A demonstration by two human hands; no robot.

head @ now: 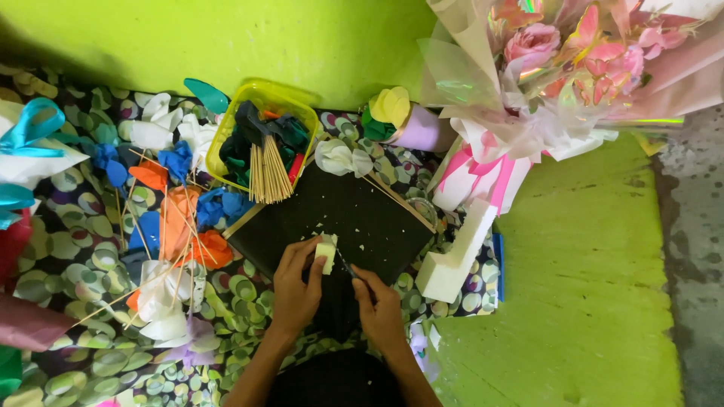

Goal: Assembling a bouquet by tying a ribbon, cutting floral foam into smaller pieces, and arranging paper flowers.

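A small white foam block (326, 252) is pinched in the left hand (296, 285) over the black board (332, 211). A thin blade (345, 264) is gripped in the closed right hand (381, 307), its tip at the block. The left fingertips (320, 263) could be nicked should the blade slip through the soft foam.

We see no labels, signs or screens. The only packaging is the wrapping of the bouquet (558, 83) at top right: sheets of clear, white and pale pink film, fanned into a cone around pink flowers and tied below with a pink-and-white ribbon (483, 177).
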